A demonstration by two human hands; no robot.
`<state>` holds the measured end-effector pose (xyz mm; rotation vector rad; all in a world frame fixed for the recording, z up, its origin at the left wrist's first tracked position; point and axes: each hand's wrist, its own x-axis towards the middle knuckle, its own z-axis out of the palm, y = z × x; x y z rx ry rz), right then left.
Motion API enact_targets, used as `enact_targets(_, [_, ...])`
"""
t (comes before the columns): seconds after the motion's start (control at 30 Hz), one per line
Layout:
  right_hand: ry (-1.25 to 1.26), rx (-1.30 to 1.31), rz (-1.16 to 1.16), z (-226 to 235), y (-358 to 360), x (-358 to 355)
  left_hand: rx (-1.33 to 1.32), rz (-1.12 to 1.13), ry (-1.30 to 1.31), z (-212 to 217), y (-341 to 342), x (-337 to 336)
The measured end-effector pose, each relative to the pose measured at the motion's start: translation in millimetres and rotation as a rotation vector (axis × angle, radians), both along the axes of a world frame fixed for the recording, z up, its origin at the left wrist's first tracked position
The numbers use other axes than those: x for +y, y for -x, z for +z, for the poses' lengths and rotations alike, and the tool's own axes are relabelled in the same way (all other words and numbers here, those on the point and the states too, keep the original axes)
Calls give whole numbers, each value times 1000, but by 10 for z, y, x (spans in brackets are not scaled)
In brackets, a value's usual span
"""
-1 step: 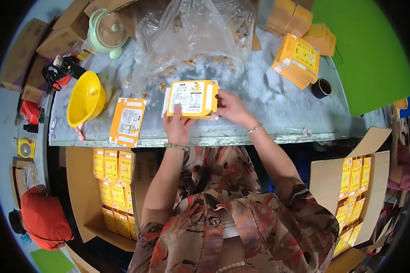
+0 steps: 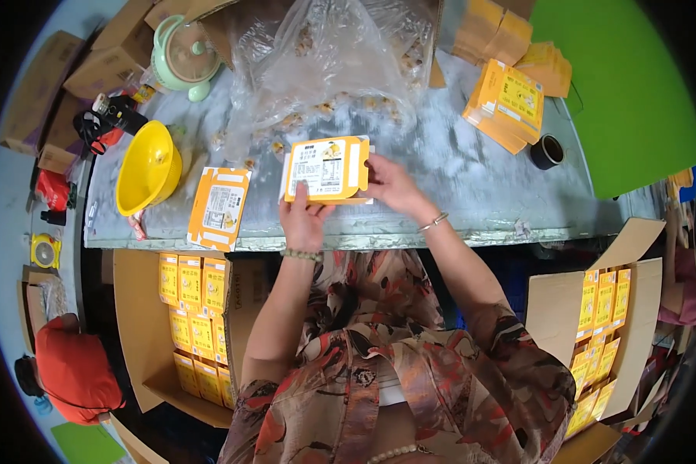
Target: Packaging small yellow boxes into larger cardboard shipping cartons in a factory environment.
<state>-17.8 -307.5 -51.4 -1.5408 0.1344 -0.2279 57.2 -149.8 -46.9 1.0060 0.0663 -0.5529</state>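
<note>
Holding: one yellow-and-white box [image 2: 325, 170], printed panel up, over the table [image 2: 448, 213] near its front edge, squarely before the person.

Left hand [image 2: 305, 224]: clamped on the box's near left part, thumb on the upper face, fingers under. Steadying grip; best kept light, as thin card would probably dent under the thumb.

Right hand [image 2: 394, 185]: apart from the left, fingertips at the right end beside the end flap [image 2: 364, 172]. Whether they pinch the card or only touch it, cannot tell. Advisable: pressure along the fold, evenly, corners kept square; a sideways push could crease the flap.

Adjacent: one flat carton [image 2: 220, 207], left, unfolded, well placed clear of the elbows. Beyond: clear plastic bag [image 2: 325, 69]; its loose edge is best kept out from under the box.
</note>
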Motion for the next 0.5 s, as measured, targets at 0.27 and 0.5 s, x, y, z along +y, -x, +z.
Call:
enact_targets(0.27, [14, 128, -183, 623, -510, -83, 147, 71, 185, 208, 187, 851])
enact_targets(0.5, [1224, 346, -115, -80, -1669, -257, 46, 195, 9, 265, 315, 1175])
